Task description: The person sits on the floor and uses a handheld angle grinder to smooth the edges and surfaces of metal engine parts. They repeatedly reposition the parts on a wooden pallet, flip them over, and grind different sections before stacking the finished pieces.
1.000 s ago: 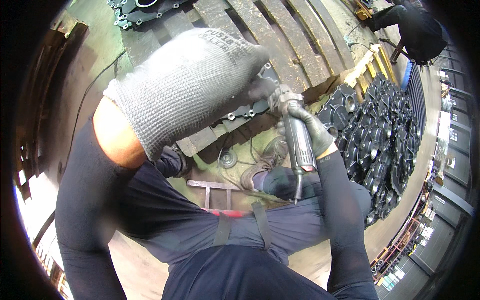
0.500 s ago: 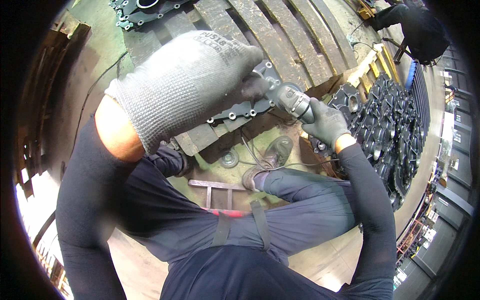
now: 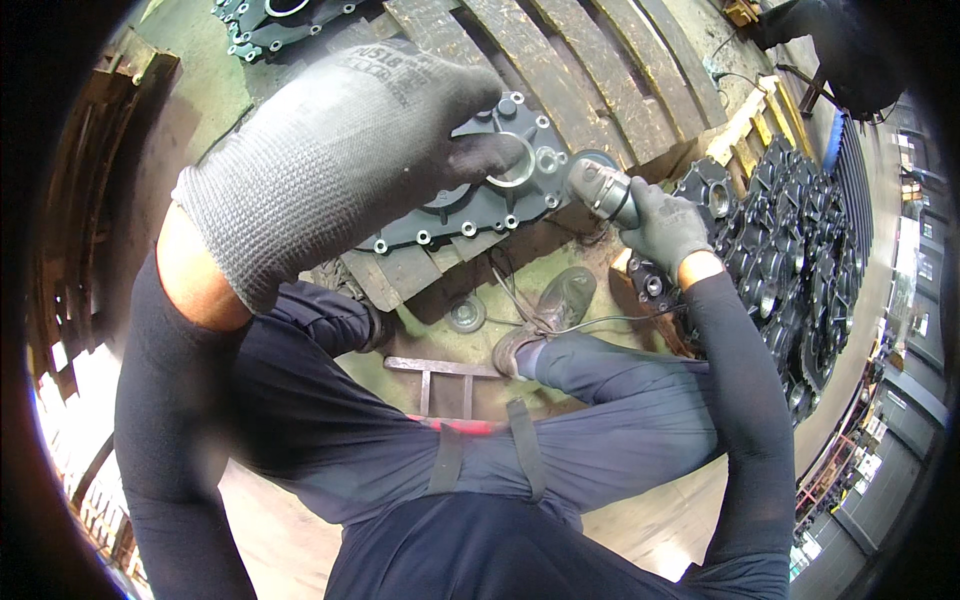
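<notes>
My left hand (image 3: 370, 140), in a grey knit glove, is raised over a dark cast metal cover plate (image 3: 480, 215) with bolt holes along its edge. Its thumb overlaps the plate's bright round bore (image 3: 516, 165) in the picture; whether it touches cannot be told. Thumb and forefinger are spread with nothing visible between them; the other fingers are hidden. In my right hand (image 3: 662, 228), also gloved, is an angle grinder (image 3: 606, 193). The fingers wrap round its body, and its disc (image 3: 592, 160) is just off the plate's right end.
The plate lies on a wooden pallet (image 3: 570, 70); another casting (image 3: 262, 25) sits at its far left. Many dark castings (image 3: 775, 240) are piled at the right. A cable (image 3: 600, 322) crosses near my shoe (image 3: 565, 297). A small metal frame (image 3: 445, 372) stands before me. Someone in dark clothing (image 3: 840, 55) is far right.
The grinder has moved right, away from the plate's bore. My left hand has shifted left, its thumb and forefinger now apart, and more of the plate shows.
</notes>
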Available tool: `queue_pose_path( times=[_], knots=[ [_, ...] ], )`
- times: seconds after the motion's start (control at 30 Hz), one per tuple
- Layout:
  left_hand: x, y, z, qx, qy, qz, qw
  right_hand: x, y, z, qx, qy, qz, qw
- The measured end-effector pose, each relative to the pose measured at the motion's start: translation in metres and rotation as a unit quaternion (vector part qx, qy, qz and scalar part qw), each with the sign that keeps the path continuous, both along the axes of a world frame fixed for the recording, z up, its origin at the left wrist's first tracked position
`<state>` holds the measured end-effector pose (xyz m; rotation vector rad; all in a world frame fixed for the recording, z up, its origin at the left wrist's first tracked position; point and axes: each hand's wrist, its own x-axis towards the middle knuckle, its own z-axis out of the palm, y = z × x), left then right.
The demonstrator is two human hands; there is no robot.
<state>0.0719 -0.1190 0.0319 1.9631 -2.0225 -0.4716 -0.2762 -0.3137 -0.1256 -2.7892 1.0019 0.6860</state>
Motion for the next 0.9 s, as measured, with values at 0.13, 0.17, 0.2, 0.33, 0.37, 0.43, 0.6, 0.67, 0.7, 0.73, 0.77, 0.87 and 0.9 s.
queue_pose_path(
  times=[0.13, 0.17, 0.2, 0.33, 0.37, 0.43, 0.6, 0.67, 0.7, 0.73, 0.77, 0.87, 0.9],
  knots=[
    [0.001, -0.001, 0.004, 0.002, -0.002, 0.004, 1.0, 0.0, -0.007, 0.012, 0.007, -0.032, -0.097, 0.995],
    [0.003, -0.001, 0.004, -0.028, -0.008, -0.007, 1.0, -0.001, -0.007, 0.016, 0.014, -0.055, -0.124, 0.991],
    [0.007, -0.001, 0.0, -0.056, -0.013, -0.016, 0.998, -0.001, -0.005, 0.024, 0.023, -0.078, -0.15, 0.985],
    [0.008, -0.002, -0.004, -0.054, -0.034, -0.004, 0.998, -0.01, 0.0, 0.035, 0.065, -0.175, -0.23, 0.955],
    [0.009, -0.003, -0.004, -0.044, -0.04, 0.0, 0.998, -0.012, 0.001, 0.034, 0.084, -0.202, -0.243, 0.945],
    [0.022, -0.004, -0.005, -0.053, -0.073, -0.028, 0.996, -0.006, 0.007, 0.04, 0.146, -0.242, -0.265, 0.922],
    [0.03, 0.005, -0.002, -0.037, -0.055, 0.005, 0.998, 0.015, 0.041, 0.057, 0.268, -0.29, -0.333, 0.856],
    [0.029, 0.012, 0.005, -0.022, -0.051, 0.022, 0.998, 0.022, 0.046, 0.051, 0.26, -0.266, -0.31, 0.875],
    [0.027, 0.012, 0.004, -0.027, -0.052, 0.021, 0.998, 0.023, 0.048, 0.05, 0.261, -0.254, -0.305, 0.88],
    [0.026, 0.013, 0.003, -0.031, -0.053, 0.021, 0.998, 0.023, 0.049, 0.046, 0.26, -0.255, -0.301, 0.881],
    [0.027, 0.013, 0.003, -0.028, -0.055, 0.019, 0.998, 0.023, 0.049, 0.04, 0.26, -0.257, -0.297, 0.882],
    [0.03, 0.018, 0.012, -0.007, -0.061, 0.027, 0.998, 0.038, 0.047, 0.037, 0.268, -0.24, -0.276, 0.892],
    [0.028, 0.02, 0.014, 0.002, -0.056, 0.034, 0.998, 0.043, 0.046, 0.037, 0.269, -0.229, -0.27, 0.896]
  ],
)
